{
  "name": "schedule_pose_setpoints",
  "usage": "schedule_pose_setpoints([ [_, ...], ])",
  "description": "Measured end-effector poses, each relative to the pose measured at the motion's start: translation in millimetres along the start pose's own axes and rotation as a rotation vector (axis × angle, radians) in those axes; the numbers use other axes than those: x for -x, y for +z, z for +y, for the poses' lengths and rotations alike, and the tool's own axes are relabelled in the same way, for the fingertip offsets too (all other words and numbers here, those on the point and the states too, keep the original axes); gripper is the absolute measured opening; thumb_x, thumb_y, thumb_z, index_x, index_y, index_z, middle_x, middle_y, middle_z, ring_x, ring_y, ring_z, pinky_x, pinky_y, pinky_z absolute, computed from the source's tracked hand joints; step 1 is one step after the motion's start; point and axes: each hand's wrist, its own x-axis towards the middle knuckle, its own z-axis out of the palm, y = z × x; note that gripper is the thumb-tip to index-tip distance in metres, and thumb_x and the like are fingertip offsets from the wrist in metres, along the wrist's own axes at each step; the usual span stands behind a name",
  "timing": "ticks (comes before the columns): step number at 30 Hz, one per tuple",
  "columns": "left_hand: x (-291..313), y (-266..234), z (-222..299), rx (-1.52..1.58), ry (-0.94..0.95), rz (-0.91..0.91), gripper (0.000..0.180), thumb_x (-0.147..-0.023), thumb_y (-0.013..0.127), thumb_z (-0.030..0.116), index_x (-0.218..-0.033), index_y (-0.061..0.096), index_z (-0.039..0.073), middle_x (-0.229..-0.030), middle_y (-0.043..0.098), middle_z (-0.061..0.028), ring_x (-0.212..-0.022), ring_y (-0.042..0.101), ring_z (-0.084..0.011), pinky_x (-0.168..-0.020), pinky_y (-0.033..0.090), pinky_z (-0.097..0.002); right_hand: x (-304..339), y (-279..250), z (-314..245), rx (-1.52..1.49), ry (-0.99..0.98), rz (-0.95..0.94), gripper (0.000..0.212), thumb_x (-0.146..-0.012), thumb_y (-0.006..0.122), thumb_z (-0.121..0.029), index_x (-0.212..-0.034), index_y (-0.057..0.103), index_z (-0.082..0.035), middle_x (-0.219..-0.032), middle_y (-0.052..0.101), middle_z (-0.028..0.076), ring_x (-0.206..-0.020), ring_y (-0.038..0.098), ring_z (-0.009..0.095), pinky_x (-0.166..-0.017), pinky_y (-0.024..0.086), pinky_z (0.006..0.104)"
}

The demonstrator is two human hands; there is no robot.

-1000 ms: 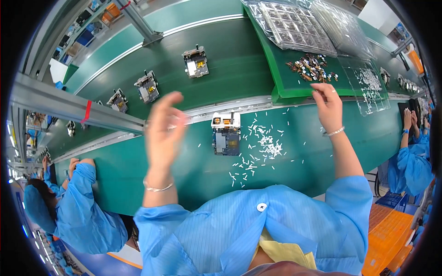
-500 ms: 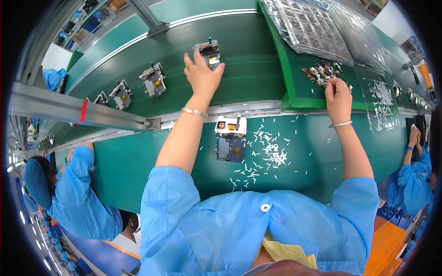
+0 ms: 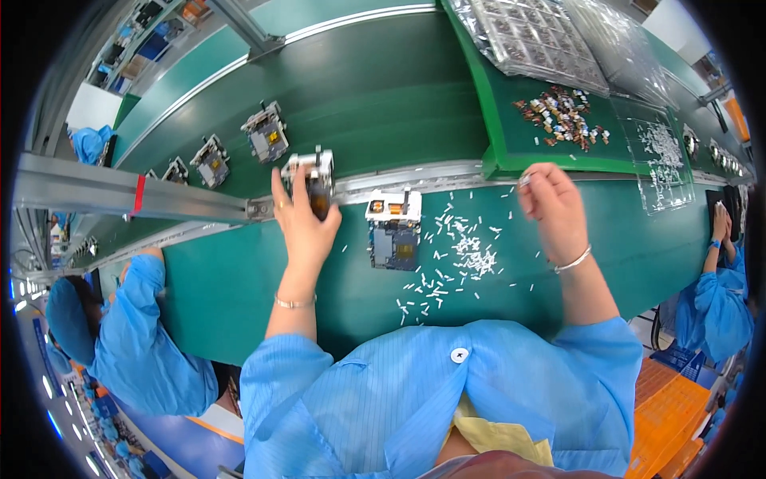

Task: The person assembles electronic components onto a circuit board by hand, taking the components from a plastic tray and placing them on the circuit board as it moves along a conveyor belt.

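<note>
My left hand (image 3: pixel 306 227) grips a circuit board module (image 3: pixel 321 172) with a white top frame, fingers along its sides, over the metal rail at the conveyor's near edge. A second such module (image 3: pixel 394 239), dark board with a white frame and copper-coloured parts, lies on the green worktable right of that hand. My right hand (image 3: pixel 556 206), slightly blurred, is closed in a pinch above the table near the rail. A tiny whitish part (image 3: pixel 525 180) shows at its fingertips; its exact kind is too small to tell. Many white slips (image 3: pixel 477 259) lie scattered between the hands.
More modules (image 3: pixel 265 134) stand in a row on the green conveyor (image 3: pixel 399 96). A green-edged tray (image 3: pixel 495 136) holds a pile of small brown and white parts (image 3: pixel 562 116) and bagged clear trays (image 3: pixel 535 40). A metal beam (image 3: pixel 191 198) crosses at left. Co-workers (image 3: pixel 136 343) sit either side.
My left hand has brought the module from the conveyor toward me and leftward to the rail. My right hand has left the parts pile with a tiny part and come nearer.
</note>
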Motion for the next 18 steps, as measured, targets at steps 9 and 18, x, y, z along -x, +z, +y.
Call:
schedule_pose_setpoints([
  [9,72,-54,83,0.748,0.168,-0.107,0.024,-0.075,0.076,0.007,-0.096,0.066,0.003,-0.095,0.062,-0.0082,-0.074,0.057,-0.0150,-0.064,0.047,-0.0259,46,98,49,-0.122,0.107,-0.282,0.010,-0.098,0.052,-0.013,-0.100,0.058,-0.004,-0.075,0.051,-0.004,-0.066,0.045,0.002,-0.060,0.038,0.0174],
  [18,81,-18,98,1.082,-0.188,-0.290,0.010,-0.081,0.069,0.004,-0.090,0.064,0.003,-0.077,0.060,-0.0010,-0.057,0.051,-0.0053,-0.050,0.041,-0.0219,66,96,54,-0.264,0.193,-0.226,0.013,-0.100,0.049,-0.015,-0.103,0.054,-0.004,-0.078,0.051,-0.001,-0.065,0.046,0.006,-0.059,0.038,0.0197],
])
